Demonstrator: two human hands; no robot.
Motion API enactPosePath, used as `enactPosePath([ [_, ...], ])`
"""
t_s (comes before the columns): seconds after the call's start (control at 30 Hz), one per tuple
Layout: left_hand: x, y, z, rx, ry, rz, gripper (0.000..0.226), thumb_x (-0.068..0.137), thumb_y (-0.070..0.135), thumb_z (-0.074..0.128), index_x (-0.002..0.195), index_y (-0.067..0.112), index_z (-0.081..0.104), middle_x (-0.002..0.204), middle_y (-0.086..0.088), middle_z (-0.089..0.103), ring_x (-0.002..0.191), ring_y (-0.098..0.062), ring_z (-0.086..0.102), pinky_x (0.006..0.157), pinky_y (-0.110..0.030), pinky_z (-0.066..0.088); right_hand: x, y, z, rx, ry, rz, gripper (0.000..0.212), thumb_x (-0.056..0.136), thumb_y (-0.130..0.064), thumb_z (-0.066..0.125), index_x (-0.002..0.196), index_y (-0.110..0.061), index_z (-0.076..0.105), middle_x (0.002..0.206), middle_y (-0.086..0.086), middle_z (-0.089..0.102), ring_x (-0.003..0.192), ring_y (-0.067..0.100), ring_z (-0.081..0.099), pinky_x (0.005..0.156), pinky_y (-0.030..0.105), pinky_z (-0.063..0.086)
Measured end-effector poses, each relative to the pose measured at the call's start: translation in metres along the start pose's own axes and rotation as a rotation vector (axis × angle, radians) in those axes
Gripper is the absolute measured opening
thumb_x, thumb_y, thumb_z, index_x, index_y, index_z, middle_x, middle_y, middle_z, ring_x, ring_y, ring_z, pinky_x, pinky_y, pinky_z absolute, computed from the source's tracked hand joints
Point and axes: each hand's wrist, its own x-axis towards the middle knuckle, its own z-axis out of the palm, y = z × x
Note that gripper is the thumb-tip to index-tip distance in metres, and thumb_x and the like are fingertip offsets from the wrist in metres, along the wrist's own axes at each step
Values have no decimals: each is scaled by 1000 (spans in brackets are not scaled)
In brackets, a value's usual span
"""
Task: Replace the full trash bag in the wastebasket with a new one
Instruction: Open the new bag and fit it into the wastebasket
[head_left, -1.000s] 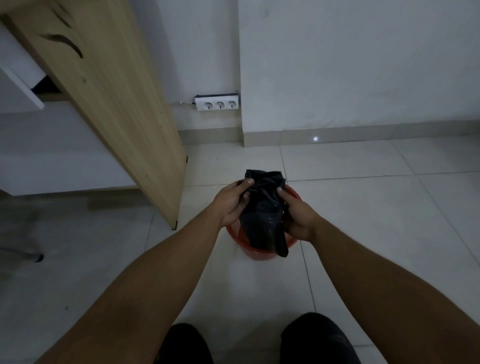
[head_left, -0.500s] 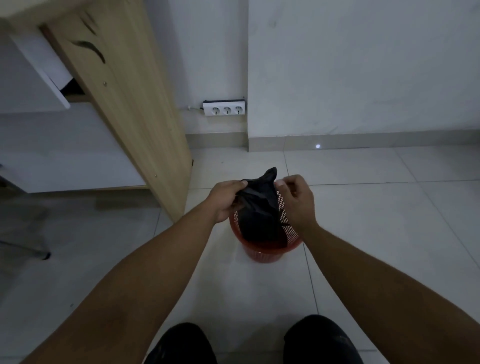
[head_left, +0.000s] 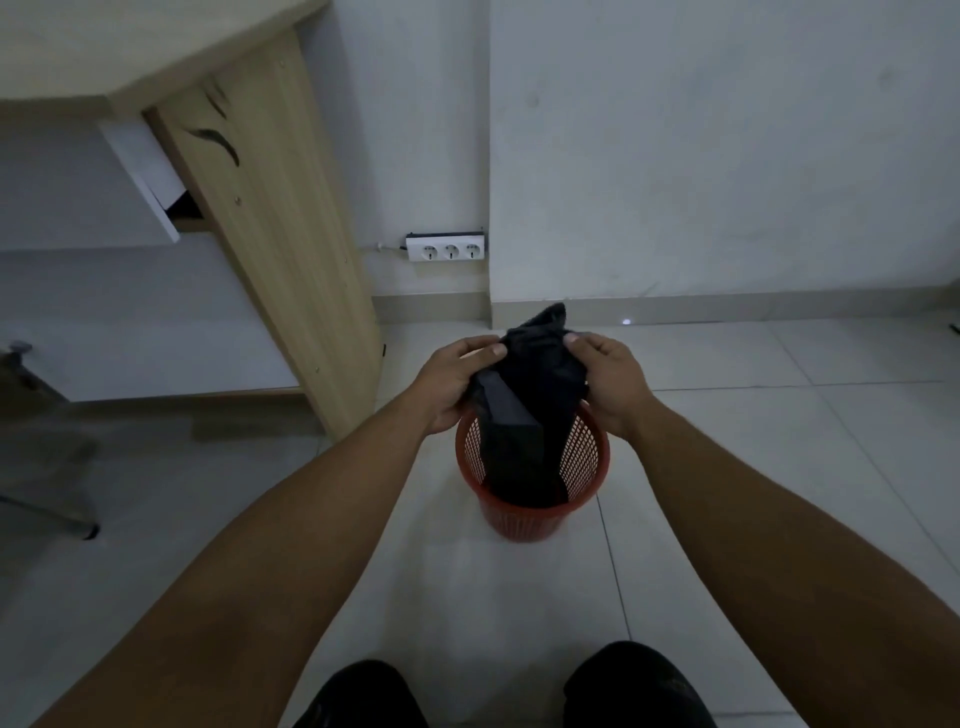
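I hold a black trash bag (head_left: 524, 415) over the red wastebasket (head_left: 535, 512), one hand at each side of its bunched top. My left hand (head_left: 457, 382) grips the left side, thumb lying along the upper fold and fingers curled shut on the plastic beneath it. My right hand (head_left: 610, 379) does the same on the right, thumb pressed on the top edge and the other fingers closed around the bag from behind. The bag's upper end sticks up between my thumbs in a crumpled peak, and the rest hangs down in folds with its lower end inside the basket, against the near wall; I cannot tell whether it reaches the bottom. The basket is a round plastic mesh bin standing upright on the pale tiled floor (head_left: 727, 467), between my forearms and just past my knees (head_left: 358, 696), which show as dark shapes at the lower edge. To the left stands a light wooden desk (head_left: 280, 218) with a side panel marked by dark grain streaks, and a white drawer (head_left: 140, 171) hangs slightly open under its top. On the wall (head_left: 727, 156) behind, near the skirting, sits a white power strip (head_left: 447, 249) with three round sockets. A small bright dot (head_left: 626, 321) glows at the base of the wall. I can read no brand, label or writing on the bag, the basket or anything else here
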Motion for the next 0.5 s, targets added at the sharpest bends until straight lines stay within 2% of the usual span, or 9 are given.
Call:
enactPosePath([
  [0.03,-3,3,-2,35,-18,-9,33,91,12,72,123,2,67,112,-15,75,97,-24,73,79,-31,60,4,-4,-5,2,92,-23,17,99,-18,62,95,-7,73,94,13,77,87,27,72,73,37,61],
  [0.1,-7,8,-6,101,-33,-27,31,94,13,69,122,1,68,113,-15,75,96,-24,73,78,-31,60,13,-11,-16,-79,301,-84,17,97,-23,64,92,-9,73,93,10,74,88,25,69,82,44,61],
  [0.2,-8,16,-10,161,53,-34,27,94,19,70,114,2,71,107,-15,76,91,-27,73,79,-34,59,18,-24,-26,-316,613,-145,19,95,-29,65,103,-12,63,107,9,66,99,25,64,92,41,55],
  [0.27,-8,18,-10,170,126,-32,28,93,23,71,113,3,72,107,-16,76,94,-31,71,85,-41,57,8,-31,-23,-364,728,-252,28,94,-33,66,107,-11,54,112,7,58,97,20,58,86,33,49],
  [0.3,-9,19,-8,171,145,-33,28,93,24,71,112,4,72,105,-14,76,94,-31,70,84,-41,57,1,-34,-19,-372,754,-353,27,95,-32,65,104,-10,52,105,4,56,90,16,55,80,29,45],
  [0.37,-12,20,-2,164,168,-43,19,95,25,69,104,9,71,94,-8,73,82,-23,68,69,-32,58,-14,-37,-9,-436,687,-480,27,98,-32,61,87,-8,53,80,0,55,70,11,50,69,29,42],
  [0.4,-13,21,1,141,170,-54,15,96,26,66,101,12,69,89,-5,69,76,-19,64,62,-28,56,-20,-38,-4,-466,586,-458,37,99,-35,59,77,-5,55,69,3,56,62,12,50,65,31,42],
  [0.43,-15,20,4,108,169,-67,13,98,25,63,100,13,67,87,-4,66,71,-17,62,57,-26,55,-25,-36,2,-495,449,-362,48,99,-40,57,70,-3,58,64,8,60,58,15,54,62,33,45],
  [0.5,-18,18,10,83,148,-80,13,101,19,58,103,9,65,84,-5,65,66,-16,63,55,-25,56,-39,-30,16,-505,141,-75,60,95,-57,55,76,-3,71,72,11,72,65,22,68,64,36,55],
])
